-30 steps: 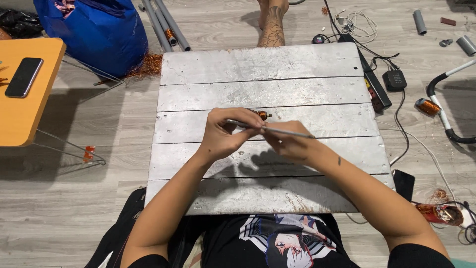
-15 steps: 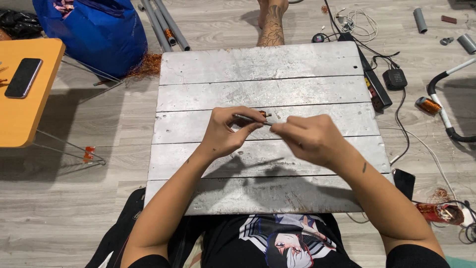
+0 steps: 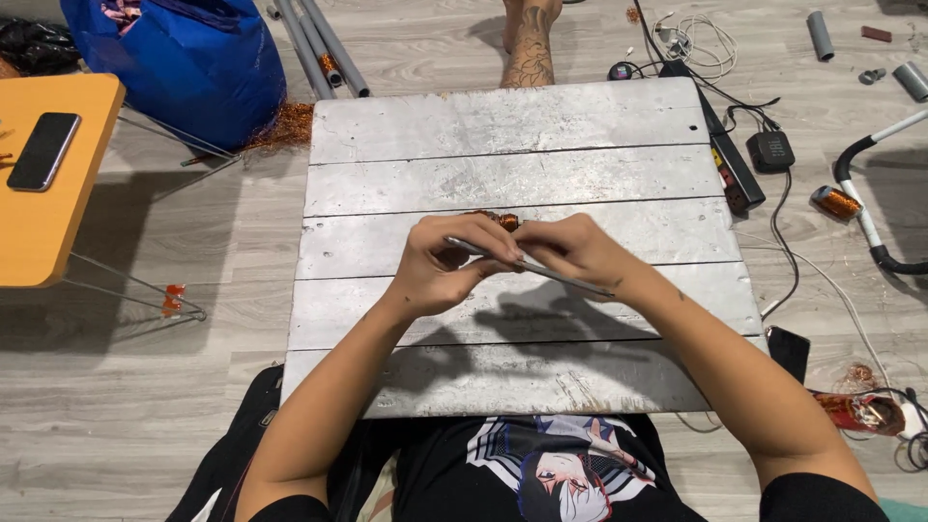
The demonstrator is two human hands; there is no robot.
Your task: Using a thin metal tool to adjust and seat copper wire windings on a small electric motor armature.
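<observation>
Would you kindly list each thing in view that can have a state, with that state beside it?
left hand: closed around a thin metal rod
right hand: fingers pinched on the same rod
thin metal rod: held level above the grey board
copper-wound part: behind the fingers, mostly hidden
phone: lying flat on the orange table, screen dark
blue bag: open at the top
copper spool: lying on the floor

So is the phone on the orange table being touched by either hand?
No. The dark phone lies alone on the orange table, while the left hand and right hand hold a thin metal rod over the grey board.
</observation>
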